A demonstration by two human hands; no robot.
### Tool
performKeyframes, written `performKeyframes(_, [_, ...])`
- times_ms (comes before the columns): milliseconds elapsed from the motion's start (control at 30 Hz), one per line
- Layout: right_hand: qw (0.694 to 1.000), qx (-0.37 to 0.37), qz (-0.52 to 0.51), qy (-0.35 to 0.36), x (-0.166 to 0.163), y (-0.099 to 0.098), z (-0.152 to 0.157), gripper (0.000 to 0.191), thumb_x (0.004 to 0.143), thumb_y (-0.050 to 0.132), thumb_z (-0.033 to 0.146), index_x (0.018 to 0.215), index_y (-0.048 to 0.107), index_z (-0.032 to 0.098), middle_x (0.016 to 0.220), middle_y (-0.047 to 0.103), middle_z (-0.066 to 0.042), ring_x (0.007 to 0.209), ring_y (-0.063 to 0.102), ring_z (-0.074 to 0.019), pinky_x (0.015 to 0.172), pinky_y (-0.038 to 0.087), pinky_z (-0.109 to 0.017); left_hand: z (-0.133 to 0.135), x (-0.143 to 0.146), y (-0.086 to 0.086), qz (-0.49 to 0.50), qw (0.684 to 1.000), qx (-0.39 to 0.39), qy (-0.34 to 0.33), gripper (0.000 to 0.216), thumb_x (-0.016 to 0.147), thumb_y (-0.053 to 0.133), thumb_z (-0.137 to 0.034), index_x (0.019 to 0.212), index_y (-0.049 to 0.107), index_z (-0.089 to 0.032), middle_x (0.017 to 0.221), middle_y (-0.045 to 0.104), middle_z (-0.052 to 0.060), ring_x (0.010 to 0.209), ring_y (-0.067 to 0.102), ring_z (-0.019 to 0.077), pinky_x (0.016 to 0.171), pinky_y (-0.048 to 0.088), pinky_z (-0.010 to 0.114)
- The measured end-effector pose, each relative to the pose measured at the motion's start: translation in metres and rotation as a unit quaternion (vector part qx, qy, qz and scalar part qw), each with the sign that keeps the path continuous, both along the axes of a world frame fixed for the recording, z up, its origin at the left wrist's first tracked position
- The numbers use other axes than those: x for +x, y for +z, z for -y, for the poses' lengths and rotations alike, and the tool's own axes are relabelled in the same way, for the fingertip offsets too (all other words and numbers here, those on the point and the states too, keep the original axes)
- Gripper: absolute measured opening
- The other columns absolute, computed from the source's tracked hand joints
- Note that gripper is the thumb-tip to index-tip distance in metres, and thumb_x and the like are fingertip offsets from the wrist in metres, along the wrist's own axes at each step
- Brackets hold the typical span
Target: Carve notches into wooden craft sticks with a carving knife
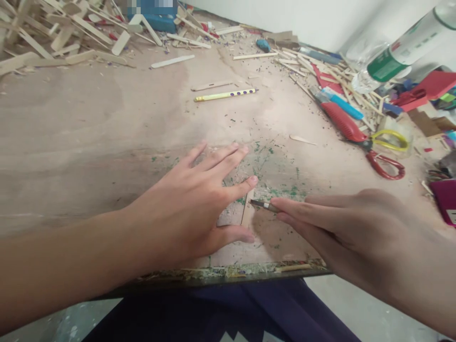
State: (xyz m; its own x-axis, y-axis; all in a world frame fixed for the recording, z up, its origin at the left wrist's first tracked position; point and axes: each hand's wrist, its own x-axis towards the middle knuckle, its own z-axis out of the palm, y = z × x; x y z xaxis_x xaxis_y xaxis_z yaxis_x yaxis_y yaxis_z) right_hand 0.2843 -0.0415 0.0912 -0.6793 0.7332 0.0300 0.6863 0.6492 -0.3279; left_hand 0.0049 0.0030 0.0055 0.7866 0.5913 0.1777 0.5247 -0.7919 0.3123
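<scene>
My left hand point(192, 209) lies flat on the wooden board point(89, 133), fingers spread, with index finger and thumb on either side of a short wooden stick point(247, 213) and pressing it down. My right hand point(342, 228) is closed in a pinch on a thin knife blade point(263, 204), whose tip touches the top of the stick. Green flecks and scratches mark the board around the stick.
Red-handled scissors point(359, 137) and a blue tool point(342, 107) lie at the right. A yellow dotted pencil point(225, 95) lies mid-board. Heaps of wooden sticks point(64, 33) fill the back left and back right. A green-labelled bottle point(402, 47) lies at the far right. The board's front edge is close.
</scene>
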Motion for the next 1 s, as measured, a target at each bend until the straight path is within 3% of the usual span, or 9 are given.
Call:
performKeyframes(300, [0.989, 0.095, 0.059, 0.098, 0.025, -0.007, -0.004, 0.039, 0.123, 0.046, 0.003, 0.15, 0.072, 0.004, 0.081, 0.065, 0.004, 0.055, 0.056, -0.0115, 0.05, 0.037, -0.034, 0.0, 0.0, 0.0, -0.002, 1.0, -0.002, 0.001, 0.079, 0.115, 0.074, -0.079, 0.167, 0.077, -0.019, 0.193, 0.049, 0.033, 0.182, 0.049, 0.049, 0.149, 0.036, 0.08])
performKeyframes(433, [0.994, 0.086, 0.028, 0.063, 0.02, -0.015, 0.005, 0.037, 0.127, 0.044, 0.007, 0.15, 0.073, 0.006, 0.079, 0.068, 0.004, 0.05, 0.05, -0.0111, 0.051, 0.04, -0.032, 0.001, 0.0, -0.001, 0.004, 1.0, 0.003, 0.002, 0.08, 0.115, 0.075, -0.078, 0.168, 0.076, -0.018, 0.192, 0.049, 0.033, 0.182, 0.05, 0.0487, 0.149, 0.037, 0.079])
performKeyframes(533, [0.999, 0.035, -0.024, -0.003, 0.011, -0.02, 0.011, 0.032, 0.128, 0.051, 0.011, 0.138, 0.081, 0.007, 0.081, 0.08, 0.0, 0.054, 0.068, -0.0111, 0.054, 0.052, -0.025, 0.001, 0.0, -0.001, 0.005, 1.0, 0.004, 0.003, 0.08, 0.114, 0.077, -0.078, 0.167, 0.077, -0.018, 0.193, 0.049, 0.033, 0.182, 0.05, 0.0488, 0.149, 0.037, 0.079])
performKeyframes(667, [0.995, -0.014, -0.081, -0.058, 0.009, -0.029, 0.015, 0.031, 0.127, 0.06, 0.019, 0.136, 0.087, 0.009, 0.107, 0.095, -0.011, 0.075, 0.089, -0.0187, 0.063, 0.065, -0.024, 0.0, -0.001, -0.001, 0.001, 1.0, -0.003, 0.006, 0.082, 0.112, 0.079, -0.08, 0.166, 0.078, -0.02, 0.193, 0.05, 0.031, 0.183, 0.049, 0.049, 0.15, 0.035, 0.08])
performKeyframes(800, [0.993, -0.016, -0.1, -0.059, 0.017, -0.034, 0.014, 0.03, 0.126, 0.06, 0.015, 0.135, 0.088, 0.01, 0.09, 0.09, -0.006, 0.061, 0.08, -0.0131, 0.054, 0.056, -0.023, -0.001, -0.002, 0.0, 0.011, 1.0, 0.026, 0.0, 0.085, 0.109, 0.081, -0.084, 0.162, 0.08, -0.017, 0.186, 0.06, 0.03, 0.177, 0.057, 0.0494, 0.148, 0.039, 0.08])
performKeyframes(867, [0.995, -0.01, -0.086, -0.044, 0.022, -0.033, 0.013, 0.031, 0.125, 0.059, 0.013, 0.136, 0.088, 0.011, 0.086, 0.085, -0.003, 0.058, 0.075, -0.0116, 0.053, 0.052, -0.024, -0.003, -0.003, 0.0, 0.028, 0.999, 0.046, -0.001, 0.086, 0.114, 0.071, -0.086, 0.158, 0.081, -0.013, 0.182, 0.065, 0.029, 0.172, 0.062, 0.0479, 0.148, 0.04, 0.077])
performKeyframes(933, [0.997, -0.006, -0.067, -0.03, 0.025, -0.03, 0.013, 0.03, 0.126, 0.058, 0.014, 0.137, 0.087, 0.012, 0.086, 0.084, -0.002, 0.06, 0.075, -0.0121, 0.054, 0.051, -0.026, -0.007, -0.005, 0.0, 0.052, 0.997, 0.051, 0.004, 0.077, 0.123, 0.058, -0.079, 0.156, 0.081, -0.013, 0.176, 0.073, 0.023, 0.167, 0.068, 0.0422, 0.149, 0.041, 0.071])
performKeyframes(1000, [0.998, -0.002, -0.057, -0.024, 0.027, -0.027, 0.014, 0.03, 0.128, 0.058, 0.017, 0.138, 0.086, 0.012, 0.086, 0.084, -0.002, 0.061, 0.075, -0.0118, 0.055, 0.05, -0.026, -0.013, -0.009, -0.001, 0.076, 0.996, 0.052, -0.005, 0.05, 0.132, 0.052, -0.054, 0.151, 0.082, -0.02, 0.166, 0.082, 0.012, 0.158, 0.076, 0.0314, 0.148, 0.043, 0.058])
